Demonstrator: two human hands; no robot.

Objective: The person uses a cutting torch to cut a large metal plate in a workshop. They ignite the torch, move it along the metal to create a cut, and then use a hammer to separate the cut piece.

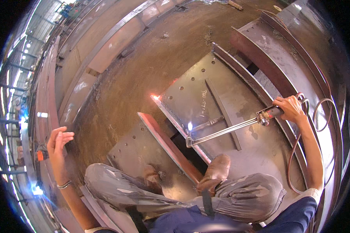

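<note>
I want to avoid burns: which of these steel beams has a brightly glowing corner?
The middle beam, beneath the torch. Its far-left corner glows orange-white; the left beam and right beam beside it show no such glow.

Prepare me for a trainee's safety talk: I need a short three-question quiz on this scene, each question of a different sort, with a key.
1. Multiple choice: the torch in the right hand is
A) unlit
B) lit
C) in two separate pieces

2. Count: how many brown boots show?

3. True or false: the left hand is touching a boot.

Key:
1. B; a flame shows at its tip.
2. Two.
3. False; it is raised, well apart from both boots.
</note>
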